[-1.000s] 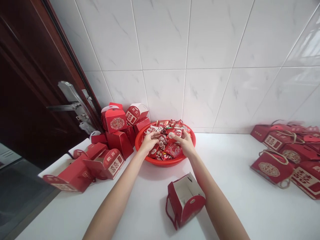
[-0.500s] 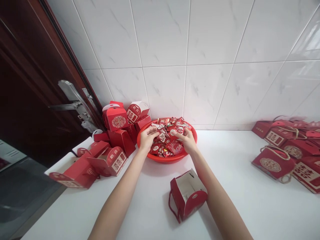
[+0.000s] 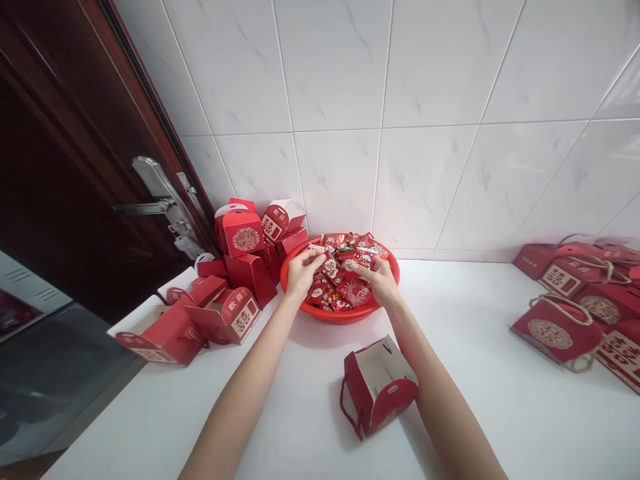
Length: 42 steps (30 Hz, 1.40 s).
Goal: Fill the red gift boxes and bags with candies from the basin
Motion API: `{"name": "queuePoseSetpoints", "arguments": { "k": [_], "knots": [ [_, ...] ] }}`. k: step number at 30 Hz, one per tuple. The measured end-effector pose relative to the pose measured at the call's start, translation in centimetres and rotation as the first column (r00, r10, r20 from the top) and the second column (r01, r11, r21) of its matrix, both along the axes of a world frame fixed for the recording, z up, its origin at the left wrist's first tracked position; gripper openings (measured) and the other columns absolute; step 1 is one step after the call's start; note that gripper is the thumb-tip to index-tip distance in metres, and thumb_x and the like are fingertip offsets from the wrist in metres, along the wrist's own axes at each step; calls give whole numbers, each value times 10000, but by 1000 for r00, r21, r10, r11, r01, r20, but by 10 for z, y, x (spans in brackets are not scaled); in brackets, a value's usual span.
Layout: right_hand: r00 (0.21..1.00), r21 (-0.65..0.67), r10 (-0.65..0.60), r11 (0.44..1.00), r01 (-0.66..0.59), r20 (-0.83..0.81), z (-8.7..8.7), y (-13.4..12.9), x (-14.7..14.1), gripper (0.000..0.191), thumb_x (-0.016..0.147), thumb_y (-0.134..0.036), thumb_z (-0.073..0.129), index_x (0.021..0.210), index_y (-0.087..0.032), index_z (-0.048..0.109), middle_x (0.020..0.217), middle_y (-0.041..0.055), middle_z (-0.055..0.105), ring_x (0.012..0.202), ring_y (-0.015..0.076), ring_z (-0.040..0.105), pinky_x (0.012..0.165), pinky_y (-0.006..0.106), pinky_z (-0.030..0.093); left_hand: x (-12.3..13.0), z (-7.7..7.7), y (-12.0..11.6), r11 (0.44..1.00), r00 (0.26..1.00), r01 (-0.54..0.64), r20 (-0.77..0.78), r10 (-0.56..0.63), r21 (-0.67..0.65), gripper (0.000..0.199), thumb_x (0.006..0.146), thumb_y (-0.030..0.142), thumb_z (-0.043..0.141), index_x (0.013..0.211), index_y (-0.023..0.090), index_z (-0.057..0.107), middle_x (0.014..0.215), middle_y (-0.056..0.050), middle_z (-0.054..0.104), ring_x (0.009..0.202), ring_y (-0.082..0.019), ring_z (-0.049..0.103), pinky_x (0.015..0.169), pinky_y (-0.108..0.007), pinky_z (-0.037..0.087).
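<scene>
Both hands are over a red plastic basin heaped with red-wrapped candies. At the basin's left side, my left hand pinches a candy with red wrapping and pale lettering. My right hand, on the right side, has thumb and fingers closed on another red candy. Below the basin stands an open red gift box with a pale inside and a dark red cord handle; my right forearm is close beside it.
Several red gift boxes, some open and some stacked, stand at the left near a dark door with a metal handle. More red boxes with rope handles sit at the right. A tiled wall rises behind the white table.
The view has shifted slightly, so the scene sits a little further right. Both hands stay over the basin, with small finger movements among the candies.
</scene>
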State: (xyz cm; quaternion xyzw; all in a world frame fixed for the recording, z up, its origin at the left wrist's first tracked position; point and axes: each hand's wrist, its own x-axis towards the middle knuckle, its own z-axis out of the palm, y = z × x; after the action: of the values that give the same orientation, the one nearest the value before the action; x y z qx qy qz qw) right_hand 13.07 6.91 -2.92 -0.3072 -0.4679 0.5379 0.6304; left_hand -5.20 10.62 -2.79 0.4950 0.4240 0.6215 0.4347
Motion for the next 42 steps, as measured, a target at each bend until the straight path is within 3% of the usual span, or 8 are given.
{"name": "queuePoseSetpoints", "arguments": {
  "k": [5, 10, 15, 19, 24, 30, 34, 42],
  "knots": [
    [998, -6, 22, 1000, -22, 52, 8, -8, 0, 355, 611, -449, 921, 837, -225, 763, 812, 31, 781, 873, 294, 742, 887, 464, 600, 2, 4, -6, 996, 996, 85, -31, -85, 1, 454, 507, 445, 911, 820, 161, 744, 875, -50, 744, 857, -218, 689, 780, -334, 583],
    [995, -14, 99, 995, -99, 26, 7, -8, 0, 382, 620, -433, 915, 899, -227, 757, 912, 27, 792, 924, 272, 742, 923, 435, 591, 1, 4, -6, 989, 985, 145, -92, -144, 9, 444, 559, 456, 875, 867, 171, 731, 908, -51, 731, 891, -226, 678, 774, -334, 578],
    [1000, 19, 5, 1000, -5, -19, 2, -3, -1, 404, 593, -437, 927, 885, -239, 732, 883, 21, 785, 925, 275, 740, 947, 458, 580, 1, 2, -2, 993, 952, 110, -284, -117, -43, 287, 723, 392, 676, 922, 199, 750, 933, -47, 751, 873, -224, 691, 807, -340, 559],
    [996, 18, -58, 998, 60, -71, 1, -1, -2, 410, 603, -443, 921, 897, -243, 718, 913, 29, 780, 933, 275, 733, 932, 460, 583, 2, -1, 0, 989, 875, 106, -463, -142, -104, 146, 683, 260, 610, 668, 202, 743, 670, -46, 721, 758, -250, 684, 787, -352, 530],
    [992, 18, -62, 998, 64, -107, 1, -3, -1, 419, 616, -434, 914, 916, -232, 704, 922, 35, 775, 898, 260, 733, 886, 435, 592, 5, 3, -7, 973, 713, 172, -661, -231, -154, 54, 553, 175, 696, 543, 224, 717, 593, -35, 694, 748, -273, 667, 776, -331, 476],
    [990, 16, -76, 997, 79, -118, 3, -3, -1, 398, 616, -425, 908, 883, -231, 686, 900, 27, 770, 863, 243, 729, 847, 409, 599, 6, 8, -13, 885, 580, 376, -675, -455, -274, 137, 492, 108, 713, 452, 201, 622, 461, 34, 578, 518, -170, 558, 575, -269, 416],
    [989, 3, -86, 996, 87, -122, 3, -2, -2, 407, 611, -429, 903, 897, -237, 688, 901, 28, 771, 868, 254, 729, 837, 412, 602, 5, 2, -9, 845, 624, 455, -576, -528, -280, 181, 516, 93, 733, 679, 171, 742, 630, -2, 694, 582, -180, 610, 594, -283, 480],
    [987, -30, -99, 995, 96, -126, 0, 0, 1, 416, 593, -445, 909, 893, -234, 714, 921, 36, 771, 922, 261, 727, 877, 411, 589, -4, -5, 3, 945, 894, 318, -306, -326, -79, 489, 603, 300, 870, 1061, 178, 748, 1084, -89, 765, 1045, -263, 695, 963, -414, 538]
  ]
}}
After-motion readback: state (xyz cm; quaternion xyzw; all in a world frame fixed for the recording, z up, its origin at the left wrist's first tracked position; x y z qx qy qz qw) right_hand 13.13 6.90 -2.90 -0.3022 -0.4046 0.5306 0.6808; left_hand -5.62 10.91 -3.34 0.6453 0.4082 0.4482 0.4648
